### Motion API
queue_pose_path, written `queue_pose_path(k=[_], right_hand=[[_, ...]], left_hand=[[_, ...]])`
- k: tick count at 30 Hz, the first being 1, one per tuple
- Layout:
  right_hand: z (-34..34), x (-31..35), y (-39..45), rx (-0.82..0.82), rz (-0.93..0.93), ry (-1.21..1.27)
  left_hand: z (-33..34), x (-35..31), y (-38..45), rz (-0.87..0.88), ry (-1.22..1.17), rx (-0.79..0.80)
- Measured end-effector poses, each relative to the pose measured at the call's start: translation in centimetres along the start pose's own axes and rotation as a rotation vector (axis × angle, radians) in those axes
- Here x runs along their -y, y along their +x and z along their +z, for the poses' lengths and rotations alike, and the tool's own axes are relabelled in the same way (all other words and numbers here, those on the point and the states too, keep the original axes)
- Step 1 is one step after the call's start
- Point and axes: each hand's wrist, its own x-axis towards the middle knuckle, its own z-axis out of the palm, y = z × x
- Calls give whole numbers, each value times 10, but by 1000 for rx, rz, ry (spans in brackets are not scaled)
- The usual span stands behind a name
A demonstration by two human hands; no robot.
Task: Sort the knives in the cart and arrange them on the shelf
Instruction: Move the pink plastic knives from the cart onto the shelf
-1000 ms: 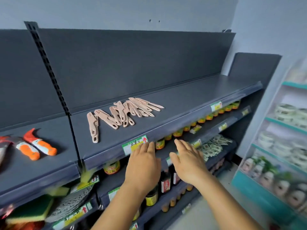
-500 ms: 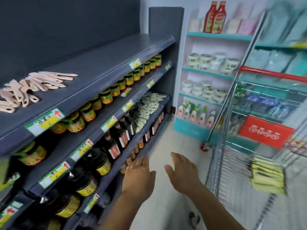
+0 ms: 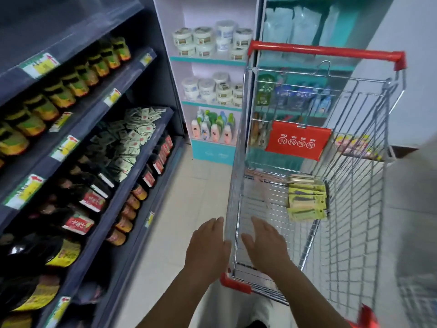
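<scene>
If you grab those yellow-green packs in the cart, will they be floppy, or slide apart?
The yellow-green packs look like flat cards, so they are probably light and a bit bendy. They lie loosely stacked on the cart floor, so the pile may well slide apart if gripped by one edge. Both hands are empty now: left hand, right hand.

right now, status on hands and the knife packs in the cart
Left hand open, empty, outside cart. Right hand open, empty, over the near rim. Yellow-green knife packs stacked in basket, untouched. Nothing between right hand and packs.
</scene>
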Motion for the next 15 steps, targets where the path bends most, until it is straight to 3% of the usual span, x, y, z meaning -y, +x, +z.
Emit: queue_pose_path(k=[7, 15], right_hand=[[-32, -81, 47, 30, 92, 53], [-50, -121, 106, 1, 142, 117]], left_hand=[[36, -70, 62, 17, -19, 91], [59, -97, 131, -46, -11, 170]])
